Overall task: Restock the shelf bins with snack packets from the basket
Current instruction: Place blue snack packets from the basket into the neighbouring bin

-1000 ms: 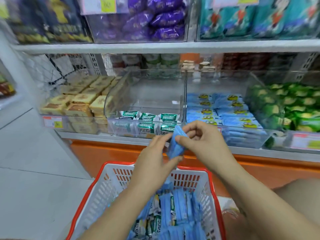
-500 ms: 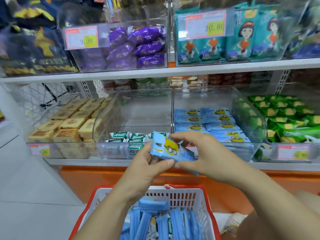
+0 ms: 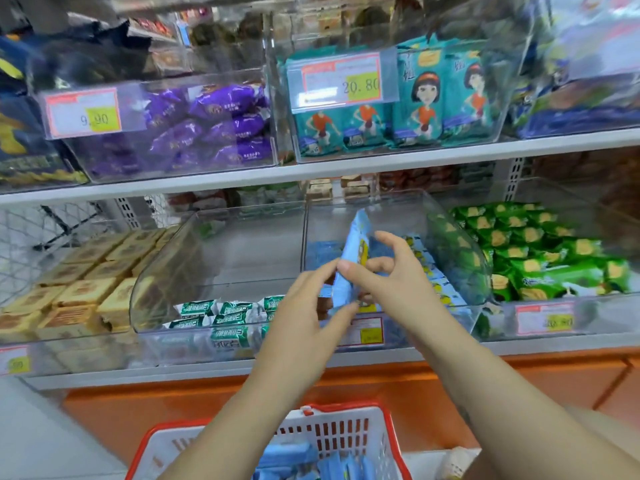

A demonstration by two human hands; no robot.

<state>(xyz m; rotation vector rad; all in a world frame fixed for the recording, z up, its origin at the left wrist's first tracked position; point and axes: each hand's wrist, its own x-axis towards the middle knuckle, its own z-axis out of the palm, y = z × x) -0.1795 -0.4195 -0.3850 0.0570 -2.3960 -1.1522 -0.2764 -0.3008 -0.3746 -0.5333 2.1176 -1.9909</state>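
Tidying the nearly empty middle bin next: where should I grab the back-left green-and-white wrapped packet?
Take the green-and-white wrapped packet by its free left end, reaching down into the open-topped clear plastic bin. It lies flat; other packets crowd its right end and front edge; the front wall blocks a straight-in reach.

Reads "9.90" on the upper-left price tag [image 3: 83, 113], clipped to the bin of purple packets [image 3: 86, 157]. Reads "20.80" on the upper-right price tag [image 3: 341, 81] of the teal-packet bin [image 3: 502, 91]. Seems "20.80" again on the blurred lower-right price tag [image 3: 543, 320]. Packet print too blurred to read.
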